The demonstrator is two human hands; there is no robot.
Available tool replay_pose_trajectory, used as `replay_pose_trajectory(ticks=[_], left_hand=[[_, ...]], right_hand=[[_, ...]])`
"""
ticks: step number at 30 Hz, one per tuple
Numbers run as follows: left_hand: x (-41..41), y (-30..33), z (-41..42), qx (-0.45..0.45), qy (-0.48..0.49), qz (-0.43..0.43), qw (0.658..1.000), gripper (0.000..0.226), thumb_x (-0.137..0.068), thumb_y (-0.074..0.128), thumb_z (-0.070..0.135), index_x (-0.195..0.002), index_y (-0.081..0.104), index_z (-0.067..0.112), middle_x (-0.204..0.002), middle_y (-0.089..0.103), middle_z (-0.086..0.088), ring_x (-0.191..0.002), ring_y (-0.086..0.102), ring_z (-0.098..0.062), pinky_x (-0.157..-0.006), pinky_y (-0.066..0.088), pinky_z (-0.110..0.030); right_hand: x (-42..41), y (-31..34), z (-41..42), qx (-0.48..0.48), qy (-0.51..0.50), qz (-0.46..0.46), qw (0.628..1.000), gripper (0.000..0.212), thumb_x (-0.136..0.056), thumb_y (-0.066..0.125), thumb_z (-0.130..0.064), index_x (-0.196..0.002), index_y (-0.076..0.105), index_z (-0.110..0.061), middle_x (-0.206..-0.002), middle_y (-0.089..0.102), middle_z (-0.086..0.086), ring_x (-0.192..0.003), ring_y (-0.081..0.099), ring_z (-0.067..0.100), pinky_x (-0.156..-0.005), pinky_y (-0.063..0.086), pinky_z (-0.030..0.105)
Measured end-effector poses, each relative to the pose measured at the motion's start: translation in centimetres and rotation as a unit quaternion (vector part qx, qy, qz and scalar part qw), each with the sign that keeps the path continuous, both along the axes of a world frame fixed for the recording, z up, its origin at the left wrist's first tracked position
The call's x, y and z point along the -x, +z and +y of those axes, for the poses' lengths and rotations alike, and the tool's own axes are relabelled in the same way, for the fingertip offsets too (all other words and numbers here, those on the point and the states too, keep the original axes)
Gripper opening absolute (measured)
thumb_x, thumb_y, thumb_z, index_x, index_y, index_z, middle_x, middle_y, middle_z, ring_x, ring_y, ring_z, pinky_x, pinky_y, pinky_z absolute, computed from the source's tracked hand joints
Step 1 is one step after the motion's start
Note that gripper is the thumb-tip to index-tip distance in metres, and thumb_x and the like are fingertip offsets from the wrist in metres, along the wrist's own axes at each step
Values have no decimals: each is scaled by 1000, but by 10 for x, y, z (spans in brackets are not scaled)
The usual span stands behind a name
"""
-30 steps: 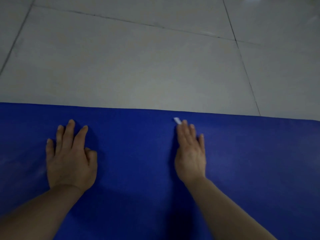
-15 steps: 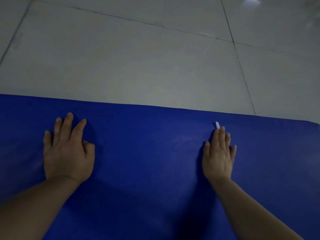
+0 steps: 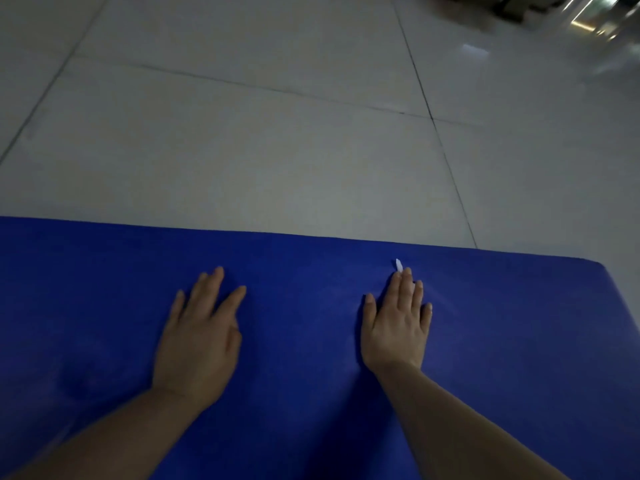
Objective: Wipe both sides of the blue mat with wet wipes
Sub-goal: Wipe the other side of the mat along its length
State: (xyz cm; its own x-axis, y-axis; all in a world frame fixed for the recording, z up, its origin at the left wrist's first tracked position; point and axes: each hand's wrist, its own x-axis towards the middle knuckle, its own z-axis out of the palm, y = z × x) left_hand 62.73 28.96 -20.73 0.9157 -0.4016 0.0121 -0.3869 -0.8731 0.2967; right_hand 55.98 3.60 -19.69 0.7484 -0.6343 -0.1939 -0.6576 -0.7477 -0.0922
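Left hand (image 3: 197, 344), right hand (image 3: 396, 330) flat on blue mat (image 3: 311, 271)

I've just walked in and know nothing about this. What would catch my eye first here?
The blue mat fills the lower half of the view, spread on a pale tiled floor. Two bare hands lie flat on it with fingers straight: the left hand near the middle, the right hand beside it. A small white scrap, probably a wipe, peeks out past the right fingertips.

No readable text, label or number anywhere — mat and floor bare of print
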Motion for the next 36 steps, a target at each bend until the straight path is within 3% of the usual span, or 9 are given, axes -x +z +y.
replay_pose_trajectory(ticks=[5, 10, 13, 18, 20, 22, 25, 31, 36], left_hand=[[-1, -6, -12, -52, -9, -7, 999, 56, -90, 28, 32, -137, 52, 14, -151, 36, -13, -138, 30, -27, -112, 15, -45], [-2, -4, -11, -63, -15, -4, 998, 57, -88, 29, 33, -138, 52, 15, -152, 35, -11, -139, 29, -26, -113, 13, -43], [-3, -4, -10, -62, -12, -2, 998, 58, -89, 29, 33, -139, 50, 15, -153, 33, -11, -140, 28, -26, -115, 7, -39], [-2, -5, -12, -60, -18, -6, 998, 57, -88, 28, 31, -139, 48, 14, -153, 33, -13, -140, 29, -29, -113, 14, -45], [-3, -6, -12, -61, -19, -8, 998, 58, -88, 29, 31, -139, 48, 13, -152, 33, -13, -140, 29, -29, -113, 14, -45], [-3, -6, -11, -61, -21, -8, 998, 58, -87, 29, 32, -139, 48, 13, -153, 32, -13, -140, 29, -30, -113, 13, -45], [-4, -5, -10, -57, -21, -2, 998, 58, -87, 28, 32, -139, 47, 13, -153, 31, -13, -140, 29, -31, -113, 13, -46], [-3, -4, -13, -35, -15, -1, 999, 58, -87, 28, 31, -138, 49, 12, -153, 32, -14, -141, 28, -30, -114, 13, -46], [-3, -4, -10, -29, -14, 1, 999, 59, -87, 27, 31, -139, 49, 12, -154, 31, -13, -141, 27, -29, -115, 12, -46]], right_hand=[[-10, 5, 9, -1, 17, -47, 999, 65, -95, 3, -47, -151, -5, -15, -158, -10, -3, -142, -17, 12, -117, -11, 35], [-56, 7, 59, -49, 318, -64, 945, 70, -88, -2, -43, -152, 9, -16, -159, -3, -7, -144, -9, 11, -113, -14, 36], [-55, 6, 1, 74, 261, -59, 961, 60, -94, 7, -31, -151, 16, -13, -158, 13, 0, -146, 11, 19, -111, -8, 39], [-21, 11, -101, 28, -88, -8, 996, 54, -102, 19, -28, -152, 4, -14, -160, 3, -1, -146, -1, 18, -118, -2, 45], [-36, 5, -72, 44, -53, -67, 995, 56, -99, 18, -29, -150, 18, -5, -157, 19, 9, -145, 15, 25, -116, 11, 49], [-50, 0, -16, 32, 117, -114, 986, 64, -93, 14, -34, -145, 31, -2, -151, 33, 13, -140, 29, 28, -113, 19, 49], [-41, 4, 12, -5, 288, -62, 956, 66, -92, 3, -39, -151, 16, -12, -158, 11, -1, -146, 11, 18, -115, -1, 39], [1, 8, -74, 27, -43, -39, 998, 62, -97, 25, -19, -152, -4, -17, -159, 7, 1, -146, 6, 19, -118, 0, 42], [11, 1, 39, -3, 270, -80, 959, 56, -97, 18, -28, -150, 21, -11, -158, 19, 1, -143, 21, 21, -117, 13, 42]])
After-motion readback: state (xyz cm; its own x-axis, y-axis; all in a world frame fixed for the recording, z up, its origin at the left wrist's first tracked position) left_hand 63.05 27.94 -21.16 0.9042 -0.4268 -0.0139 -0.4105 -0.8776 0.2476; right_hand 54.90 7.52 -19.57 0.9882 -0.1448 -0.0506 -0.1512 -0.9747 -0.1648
